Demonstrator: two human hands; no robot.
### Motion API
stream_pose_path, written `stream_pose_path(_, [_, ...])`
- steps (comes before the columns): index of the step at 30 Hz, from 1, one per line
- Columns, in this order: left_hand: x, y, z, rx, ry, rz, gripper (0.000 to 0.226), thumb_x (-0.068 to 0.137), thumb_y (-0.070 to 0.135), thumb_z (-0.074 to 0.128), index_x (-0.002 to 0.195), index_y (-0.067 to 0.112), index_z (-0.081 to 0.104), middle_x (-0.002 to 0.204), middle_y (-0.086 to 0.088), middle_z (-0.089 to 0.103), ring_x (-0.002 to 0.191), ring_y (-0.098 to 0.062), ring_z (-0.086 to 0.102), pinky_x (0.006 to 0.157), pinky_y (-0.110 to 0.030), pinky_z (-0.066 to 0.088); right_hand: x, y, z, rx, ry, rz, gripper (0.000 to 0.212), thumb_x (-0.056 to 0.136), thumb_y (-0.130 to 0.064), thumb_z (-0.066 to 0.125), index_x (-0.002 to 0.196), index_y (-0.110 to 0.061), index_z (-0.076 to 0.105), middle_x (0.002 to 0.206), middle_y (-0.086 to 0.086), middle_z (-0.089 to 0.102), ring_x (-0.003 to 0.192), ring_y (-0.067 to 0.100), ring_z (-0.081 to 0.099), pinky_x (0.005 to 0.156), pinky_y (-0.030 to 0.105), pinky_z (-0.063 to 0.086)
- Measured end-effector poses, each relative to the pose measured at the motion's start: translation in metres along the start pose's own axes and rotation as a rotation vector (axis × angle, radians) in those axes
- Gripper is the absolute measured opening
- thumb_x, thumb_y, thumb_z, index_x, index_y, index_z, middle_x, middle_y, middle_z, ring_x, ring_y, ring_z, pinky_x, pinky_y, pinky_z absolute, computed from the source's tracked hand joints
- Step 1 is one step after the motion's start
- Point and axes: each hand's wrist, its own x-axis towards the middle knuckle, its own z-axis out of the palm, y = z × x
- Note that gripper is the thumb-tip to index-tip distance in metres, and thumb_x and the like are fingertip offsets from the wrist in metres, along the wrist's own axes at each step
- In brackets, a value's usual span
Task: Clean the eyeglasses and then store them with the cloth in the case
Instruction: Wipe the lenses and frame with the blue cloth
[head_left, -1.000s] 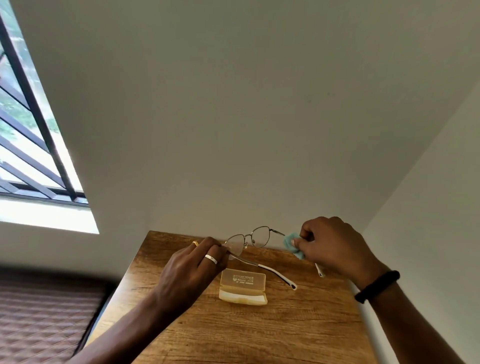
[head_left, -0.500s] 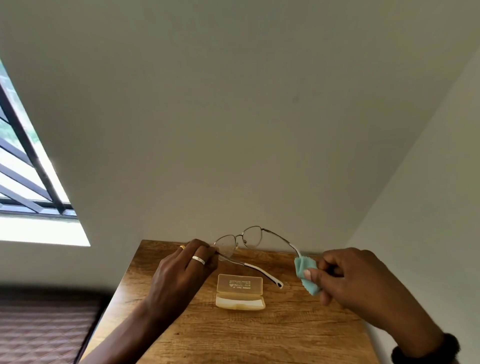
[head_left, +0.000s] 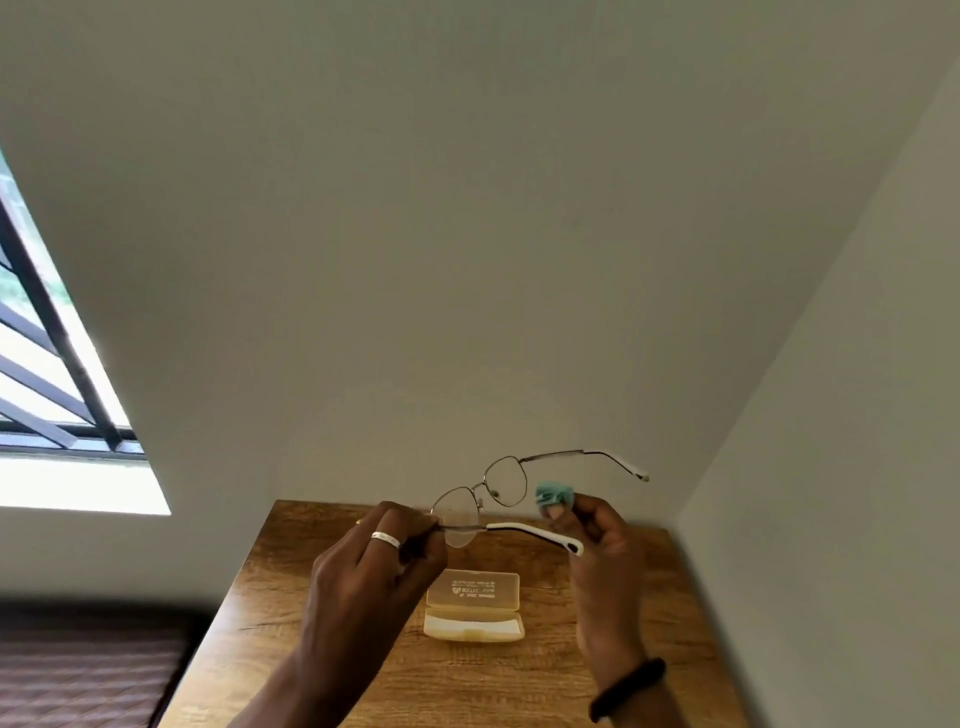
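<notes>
The right hand has brought its pinched cloth up beside a lens of the glasses, pinched at one hinge by the left hand above the table's far edge. Cleaning likely continues, with the case open below.

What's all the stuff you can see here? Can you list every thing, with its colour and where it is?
table: 1, brown wood, in the corner of the room
case: 1, see-through yellow, lying open on the table
eyeglasses: 1, thin metal frame with white arm tips, held up above the case, arms unfolded
cloth: 1, teal, bunched up beside the far lens
window: 1, dark bars, far left
walls: 2, pale, behind and to the right
ring: 1, silver, on a finger
wristband: 1, black, on a wrist
left hand: 1, pinches the eyeglasses at the near hinge
right hand: 1, pinches the cloth
</notes>
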Motion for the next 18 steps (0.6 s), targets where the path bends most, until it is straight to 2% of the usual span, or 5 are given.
stream_pose_path(3, [-0.004,0.005,0.000,-0.035,-0.027,-0.013,0.008,0.087,0.028,0.061,0.088,0.020,0.062,0.077,0.011,0.061,0.067,-0.001,0.055,0.057,-0.011,0.045,0.006,0.001,0.020,-0.017,0.043,-0.091,0.017,0.085,-0.009,0.072,0.095,-0.022,0.071,0.089,-0.006,0.076,0.086,0.010,0.070,0.072,0.026,0.057])
stream_pose_path(6, [-0.010,0.007,0.002,-0.040,-0.052,0.002,0.008,0.086,0.028,0.061,0.093,0.026,0.057,0.077,0.012,0.061,0.066,-0.001,0.055,0.058,-0.009,0.046,0.012,0.004,0.029,-0.019,0.096,-0.126,0.014,0.083,-0.009,0.074,0.092,-0.019,0.071,0.083,-0.005,0.075,0.080,0.009,0.069,0.069,0.025,0.054])
stream_pose_path(9, [-0.018,0.004,0.004,-0.029,-0.075,0.024,0.010,0.086,0.028,0.062,0.094,0.026,0.056,0.079,0.011,0.062,0.063,-0.005,0.059,0.050,-0.029,0.053,0.016,0.004,0.033,-0.035,0.130,-0.169,0.015,0.082,-0.011,0.076,0.088,-0.023,0.070,0.081,-0.006,0.074,0.077,0.008,0.067,0.066,0.023,0.053])
stream_pose_path(13, [-0.030,0.000,0.006,0.018,-0.150,0.083,0.010,0.086,0.029,0.061,0.093,0.028,0.054,0.081,0.012,0.062,0.061,-0.006,0.058,0.050,-0.032,0.055,0.018,0.000,0.035,-0.041,0.173,-0.242,0.023,0.080,-0.010,0.077,0.083,-0.031,0.067,0.078,-0.013,0.072,0.076,0.003,0.066,0.063,0.015,0.052])
stream_pose_path(18, [-0.043,0.000,0.010,0.053,-0.198,0.051,0.009,0.083,0.032,0.059,0.089,0.031,0.052,0.076,0.012,0.063,0.054,-0.006,0.056,0.052,-0.034,0.057,0.018,-0.002,0.033,0.023,0.212,-0.241,0.018,0.082,-0.011,0.075,0.087,-0.026,0.068,0.085,-0.006,0.074,0.081,0.011,0.068,0.068,0.027,0.055])
